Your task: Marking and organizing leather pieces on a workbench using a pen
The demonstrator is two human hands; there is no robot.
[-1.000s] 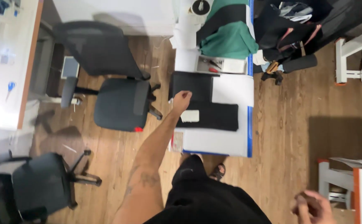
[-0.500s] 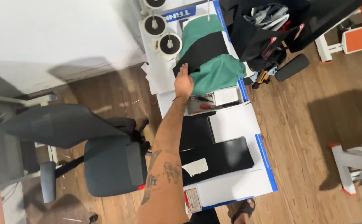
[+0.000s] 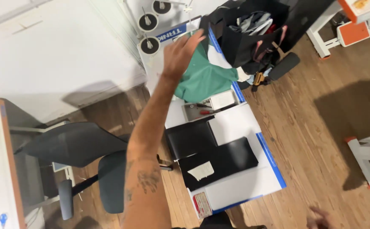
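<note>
My left hand is stretched out over the far end of the white table, fingers spread and holding nothing, just above the green cloth; black cloth pieces lie flat nearer me. My right hand sits low by the frame edge; its grip I cannot tell.

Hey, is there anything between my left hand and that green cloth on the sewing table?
Nothing visible. The left hand is open, fingers spread, over the top edge of the green cloth with no object between them. Whether it touches the cloth cannot be told. The thread cones stand off to one side, and the black bag to the other.
</note>
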